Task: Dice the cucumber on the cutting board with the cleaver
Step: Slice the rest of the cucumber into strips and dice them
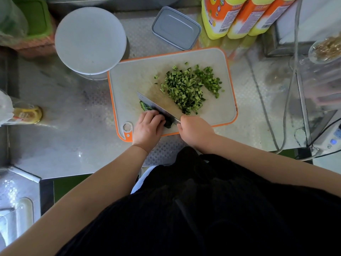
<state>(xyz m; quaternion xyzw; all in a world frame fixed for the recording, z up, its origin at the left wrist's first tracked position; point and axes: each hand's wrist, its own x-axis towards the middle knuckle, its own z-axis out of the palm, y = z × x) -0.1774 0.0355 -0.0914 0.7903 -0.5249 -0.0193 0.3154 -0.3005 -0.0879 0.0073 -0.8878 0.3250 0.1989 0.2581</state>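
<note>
A white cutting board (132, 78) with an orange rim lies on the steel counter. A heap of diced cucumber (190, 87) covers its middle and right. The uncut cucumber strips (145, 106) lie at the board's near left, with my left hand (148, 126) curled over them, fingertips against the blade's side. The cleaver (158, 106) runs diagonally, its edge down on the strips. My right hand (193, 129) grips the cleaver's handle, which is hidden inside the fist.
A big white round lid or bowl (90, 39) sits at the board's far left corner. A grey lidded box (176, 27) and yellow bottles (238, 15) stand behind. A small jar (27, 114) is at left; cables (287, 100) and an appliance are at right.
</note>
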